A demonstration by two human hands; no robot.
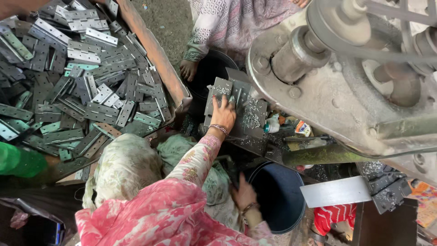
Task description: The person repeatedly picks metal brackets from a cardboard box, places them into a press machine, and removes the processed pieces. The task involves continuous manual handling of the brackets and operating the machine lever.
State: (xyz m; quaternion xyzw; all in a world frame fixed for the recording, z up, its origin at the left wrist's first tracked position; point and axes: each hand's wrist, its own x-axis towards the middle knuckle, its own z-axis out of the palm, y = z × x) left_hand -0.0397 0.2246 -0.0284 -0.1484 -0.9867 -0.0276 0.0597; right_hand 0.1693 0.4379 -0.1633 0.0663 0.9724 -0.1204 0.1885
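The left hand [223,114] lies flat, fingers spread wide, on a stack of grey metal hinge plates [241,107] strewn with metal shavings on the machine's surface. The right hand [244,193] rests at the rim of a dark bucket [278,196]; whether its fingers grip anything I cannot tell. A large heap of hinges [82,77] fills a rusty tray [157,57] to the left. Another person's hand [187,69] rests by a second bucket

A rusty, raised-edge metal tray [157,57] at the left is heaped with flat grey perforated hinge plates [86,82]. Just beside it, a small grey steel work plate [236,111] under the machine is strewn with metal shavings [251,116]. A round dark blue plastic bucket [277,196] is set on the ground below.
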